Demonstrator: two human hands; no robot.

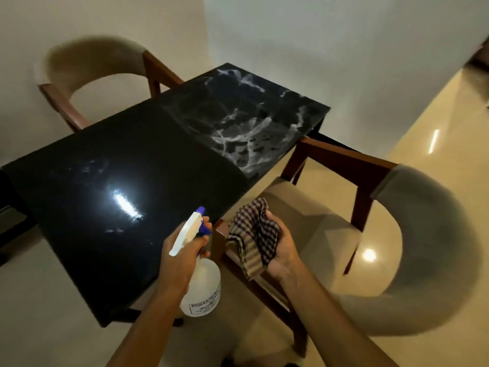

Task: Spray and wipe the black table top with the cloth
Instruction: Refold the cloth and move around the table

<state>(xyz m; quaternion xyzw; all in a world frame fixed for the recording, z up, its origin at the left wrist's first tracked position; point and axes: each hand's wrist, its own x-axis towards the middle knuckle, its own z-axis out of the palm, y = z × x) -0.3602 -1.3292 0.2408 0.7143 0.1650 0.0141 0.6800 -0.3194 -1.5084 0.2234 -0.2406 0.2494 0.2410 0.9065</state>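
The black table top [111, 160] runs from near left to far right; its far end has white marble veins and a light glares on its near part. My left hand [177, 256] grips a clear spray bottle [202, 284] with a white and blue trigger head, held over the table's near right edge, nozzle pointing at the table. My right hand [281, 245] holds a crumpled checked cloth [254, 238] just off that edge, above a chair seat.
A beige padded chair with wooden arms [428, 247] stands at the table's right side, directly under my right arm. A second matching chair [92, 64] stands at the far left against the wall. Glossy cream floor tiles [436, 123] lie to the right.
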